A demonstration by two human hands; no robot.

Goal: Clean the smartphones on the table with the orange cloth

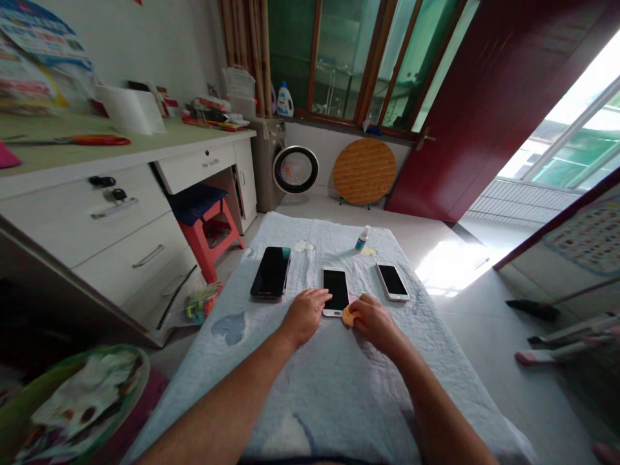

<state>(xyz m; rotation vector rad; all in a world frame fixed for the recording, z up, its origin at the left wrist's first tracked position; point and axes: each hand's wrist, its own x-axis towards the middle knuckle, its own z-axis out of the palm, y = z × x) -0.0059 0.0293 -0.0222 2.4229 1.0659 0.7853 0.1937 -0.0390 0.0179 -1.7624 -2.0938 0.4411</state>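
Observation:
A white-framed smartphone (336,287) with a dark screen lies face up on the cloth-covered table, between my hands. My left hand (304,316) holds its left edge, the fingertips reaching just over the border of the screen. At the phone's lower right corner, my right hand (372,321) is closed on a small orange-yellow cloth (348,316), which touches the phone's edge. A larger black smartphone (272,272) rests to the left. On the right lies another white smartphone (392,281). Behind them stands a small spray bottle (361,239) with a blue label.
A light blue patterned cloth (314,387) covers the table. To the left are a white desk (126,232), a red stool (213,236) and a full waste basket (140,374). Farther back are a washing machine (269,161) with its door open, a round wooden board (365,171) and a dark red door (465,110).

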